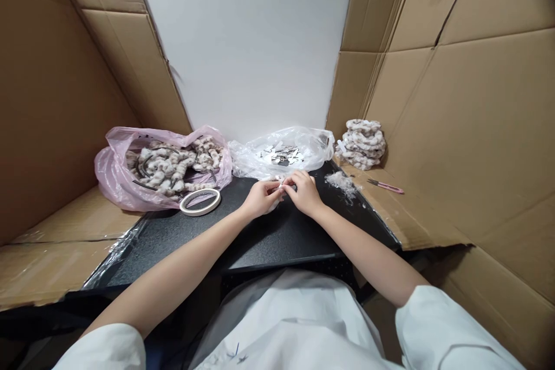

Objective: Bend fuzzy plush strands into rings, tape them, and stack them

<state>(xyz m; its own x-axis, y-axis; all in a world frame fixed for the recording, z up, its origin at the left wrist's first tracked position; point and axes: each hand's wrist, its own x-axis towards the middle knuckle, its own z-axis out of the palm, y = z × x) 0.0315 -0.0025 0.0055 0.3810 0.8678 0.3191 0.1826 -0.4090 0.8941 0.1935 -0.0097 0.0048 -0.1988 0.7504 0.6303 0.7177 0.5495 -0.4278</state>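
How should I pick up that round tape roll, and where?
Probably pinch the tape roll by its near edge, coming from above, gripping inside the hole and outside the rim. It's a ring lying about flat with an open middle, and the pink bag crowds its far side, so your side looks easier.

Head-worn camera, looking forward and down along both forearms (186, 263). The left hand (261, 199) and right hand (304, 192) lie near mid-field, at close range; a white garment (299, 324) enters from below, cardboard panels (489, 127) flank either side, and a pale wall (260, 40) stands beyond.
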